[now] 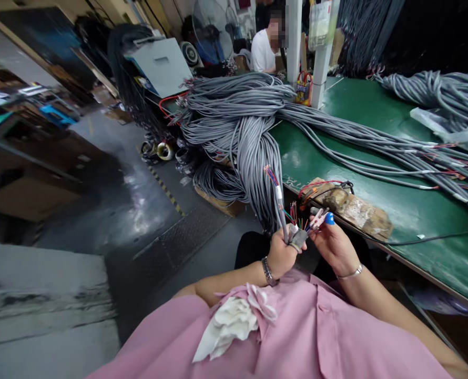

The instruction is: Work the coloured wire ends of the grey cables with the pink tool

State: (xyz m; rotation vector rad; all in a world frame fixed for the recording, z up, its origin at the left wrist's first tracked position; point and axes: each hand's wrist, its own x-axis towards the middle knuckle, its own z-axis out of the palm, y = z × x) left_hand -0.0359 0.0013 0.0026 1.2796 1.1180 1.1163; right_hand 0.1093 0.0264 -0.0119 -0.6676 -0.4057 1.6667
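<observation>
My left hand [281, 255] is closed around grey cables [284, 226] in front of my body. Their stripped ends fan out into thin coloured wires [294, 213], with red, green and orange among them. A grey piece [299, 238], of a kind I cannot make out, sits at the fingers of this hand. Just to the right, my right hand [334, 250] pinches at the thin wires by its fingertips; a blue cover [329, 218] shows on one finger. Another cable end with a white label [278, 192] stands up above my left hand.
Big coils of grey cable [253, 100] lie across the green table [376, 173] and hang over its edge. A wooden block [356, 210] with leads rests at the near edge. Behind a white post [294, 42] sits a person in a white shirt [262, 51]. Floor [139, 184] shows left.
</observation>
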